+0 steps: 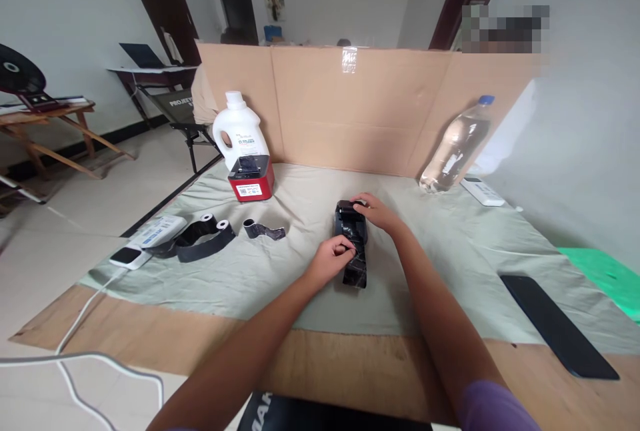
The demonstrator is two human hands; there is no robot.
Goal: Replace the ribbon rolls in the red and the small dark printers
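Note:
A small black device [344, 208], perhaps a portable printer or card terminal, rests on the grey-green cloth [300, 304] in front of me. Out of it, toward me, runs a shiny black strip [355, 276] with thin pale lines. My left hand [334, 257] pinches this strip near its middle, thumb against fingers. At the far end, my right hand [375, 211] grips the device's top, its fingertips curled over the edge. To the left lie a small roll of black strip [265, 229], partly unrolled, and a longer black band [206, 244] with two rolled ends.
Behind the cloth stands a cardboard screen [350, 117]. At the back left are a white jug [243, 127] and a red-and-black box [251, 184]; at the back right, a clear bottle [455, 147]. A dark phone-like slab [557, 324] lies right, a white cabled device [131, 256] left.

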